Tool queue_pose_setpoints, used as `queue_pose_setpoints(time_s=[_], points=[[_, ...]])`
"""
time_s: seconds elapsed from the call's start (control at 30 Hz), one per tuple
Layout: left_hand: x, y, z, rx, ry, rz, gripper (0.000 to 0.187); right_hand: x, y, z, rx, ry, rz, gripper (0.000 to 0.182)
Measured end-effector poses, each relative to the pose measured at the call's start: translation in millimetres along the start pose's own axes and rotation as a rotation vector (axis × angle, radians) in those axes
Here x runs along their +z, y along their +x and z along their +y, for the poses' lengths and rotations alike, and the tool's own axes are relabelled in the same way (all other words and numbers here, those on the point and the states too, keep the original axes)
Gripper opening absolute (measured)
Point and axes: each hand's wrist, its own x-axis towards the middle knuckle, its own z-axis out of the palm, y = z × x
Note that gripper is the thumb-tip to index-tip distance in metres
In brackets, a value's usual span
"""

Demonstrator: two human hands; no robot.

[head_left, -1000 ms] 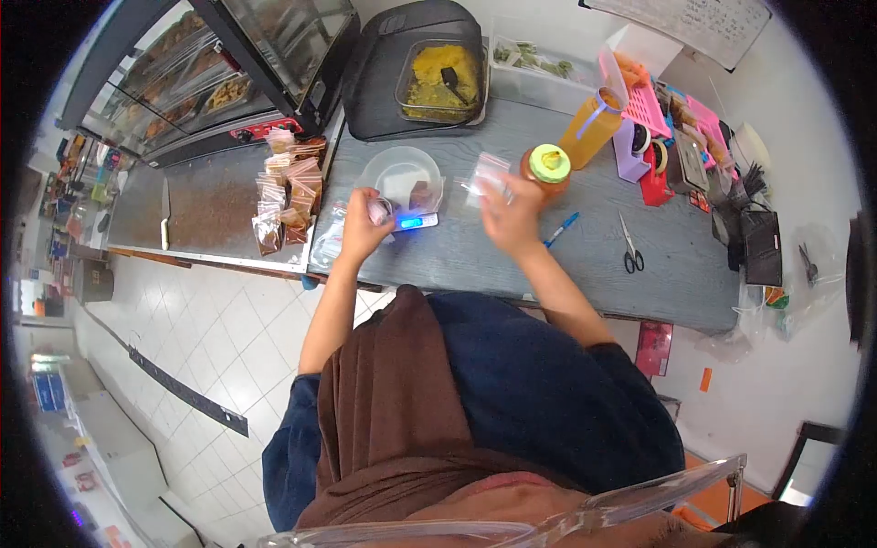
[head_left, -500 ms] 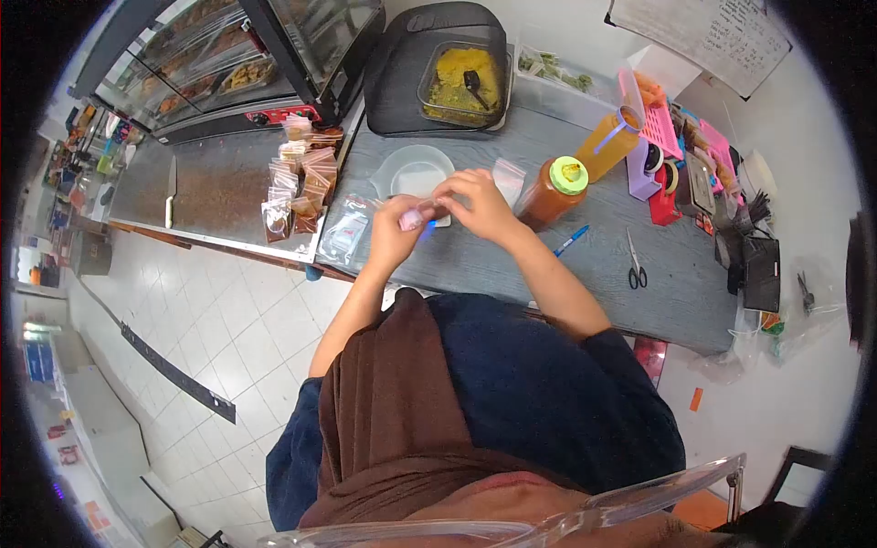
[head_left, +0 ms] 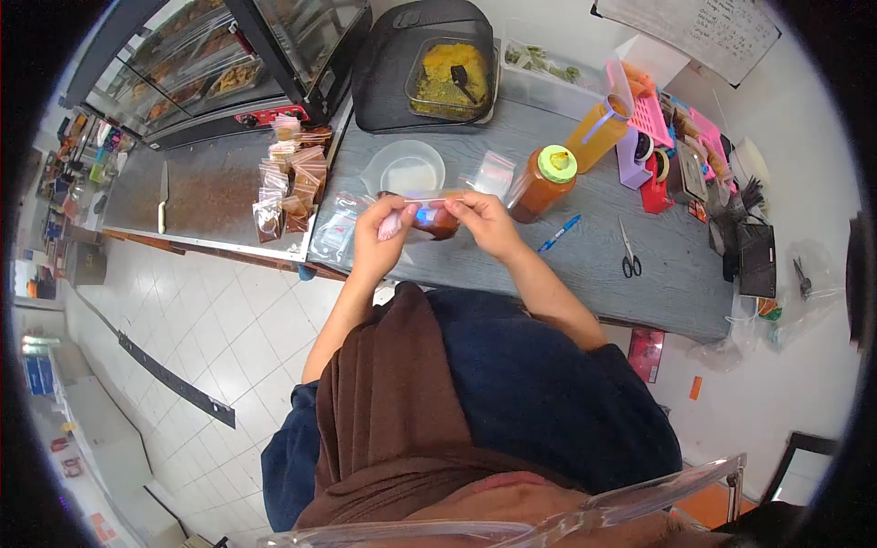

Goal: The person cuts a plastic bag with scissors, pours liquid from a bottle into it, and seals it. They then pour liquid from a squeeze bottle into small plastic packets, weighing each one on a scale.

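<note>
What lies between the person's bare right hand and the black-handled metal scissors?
A slim blue pen lies between the right hand and the scissors, as the head view shows.

Food-shop or catering kitchen, glass-sided food cabinet (head_left: 265, 57), piled filled sachets (head_left: 307, 173), sauce bottle (head_left: 541, 199), whiteboard (head_left: 702, 33)

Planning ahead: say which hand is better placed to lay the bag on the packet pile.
Probably the left hand: nearer the packet pile, though the right hand also grips the bag.
</note>
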Motion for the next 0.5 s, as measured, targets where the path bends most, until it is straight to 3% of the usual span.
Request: queue_pose_setpoints(time_s=[0.17,0.27,0.37,0.5], points=[[-7.3,-4.2,0.5,-0.028,-0.081,-0.114,0.006,0.0,-8.9,-11.7,0.025,0.074,-0.061,0.022],[-11.5,-5.5,1.5,0.082,0.030,-0.158,0.004,17.1,-11.7,-13.9,-0.093,0.061,0.050,0.016],[-10.2,-9.2,7.2,0.303,0.290,-0.177,0.006,20.5,-11.6,-22.3,-0.186,-0.299,0.002,0.011],[-18.4,-16.2,8.6,0.312,0.417,-0.186,0.010,26.9,-7.2,-25.6,-0.265,-0.522,-0.014,0.015]])
